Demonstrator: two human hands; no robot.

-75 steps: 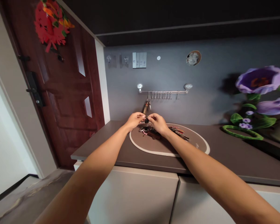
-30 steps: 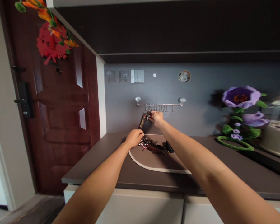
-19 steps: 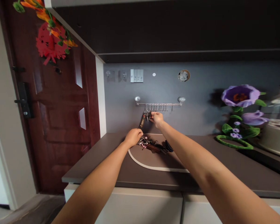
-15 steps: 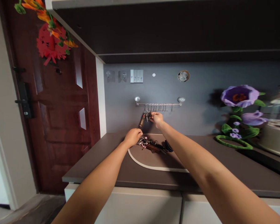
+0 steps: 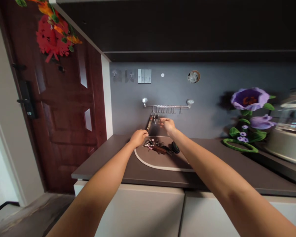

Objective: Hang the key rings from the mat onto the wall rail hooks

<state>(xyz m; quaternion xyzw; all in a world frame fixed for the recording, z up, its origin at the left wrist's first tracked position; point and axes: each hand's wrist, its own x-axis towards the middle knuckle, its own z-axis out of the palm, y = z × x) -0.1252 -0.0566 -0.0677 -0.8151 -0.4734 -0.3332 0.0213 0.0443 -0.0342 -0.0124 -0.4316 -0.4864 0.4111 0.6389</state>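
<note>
A clear hook rail (image 5: 166, 106) is fixed to the grey back wall, with key rings (image 5: 154, 114) and keys on its left hooks. A brown lettered key fob (image 5: 150, 122) hangs slanting from there. Its lower end meets or nearly meets the curled fingers of my left hand (image 5: 138, 137); what they hold is hidden. My right hand (image 5: 167, 124) is just right of the hanging keys, fingers apart with nothing seen in them. Below, a pile of keys and key fobs (image 5: 159, 149) lies on a brown light-edged mat (image 5: 167, 163).
Purple artificial flowers (image 5: 250, 98) and a pale appliance with a clear top (image 5: 289, 138) stand on the counter at right. A dark shelf (image 5: 177, 29) overhangs the wall. A dark red door (image 5: 61, 131) is at left. Grey switches (image 5: 144, 76) sit above the rail.
My right hand has let go of the keys at the hooks and drawn slightly right, its fingers opening. The left hand stays by the fob's lower end. The view has shifted slightly.
</note>
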